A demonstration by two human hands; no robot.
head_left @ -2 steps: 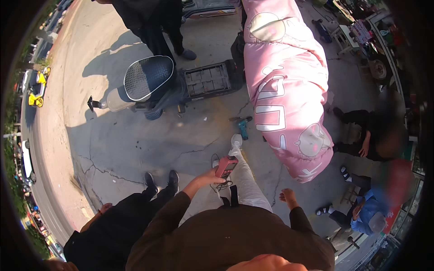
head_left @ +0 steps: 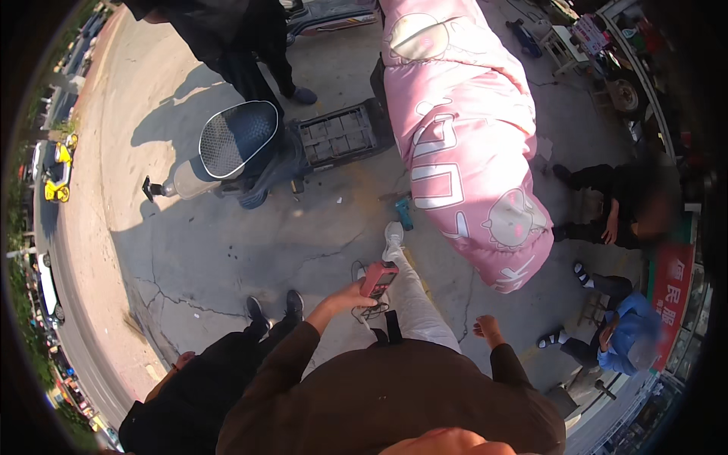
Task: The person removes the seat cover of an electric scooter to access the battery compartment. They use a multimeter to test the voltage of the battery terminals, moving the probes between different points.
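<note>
My left hand [head_left: 345, 296] is closed round a red handheld meter [head_left: 379, 280] with a small dark screen and keys. A thin dark lead [head_left: 369, 311] loops below it in front of my light trousers. On the right, my right hand [head_left: 487, 329] hangs low, its fingers curled in, with nothing visible in them. Ahead stands an electric scooter with a dark seat [head_left: 239, 139] and an uncovered rectangular compartment [head_left: 337, 136]. A pink quilted cover [head_left: 474, 152] drapes its front end. Beside that cover a teal power tool [head_left: 404, 214] lies on the ground, partly hidden.
Beside me on the left stands a person in black [head_left: 205, 394]; another in dark clothes [head_left: 227, 38] stands beyond the seat. Two people sit at the right, one in a blue shirt [head_left: 633, 322]. A white stool [head_left: 565, 49] stands far right; a yellow scooter [head_left: 58, 171] is by the road.
The view has shifted slightly, so the scooter and pink cover appear farther left. More of the power tool is hidden behind the cover. My left hand still holds the meter.
</note>
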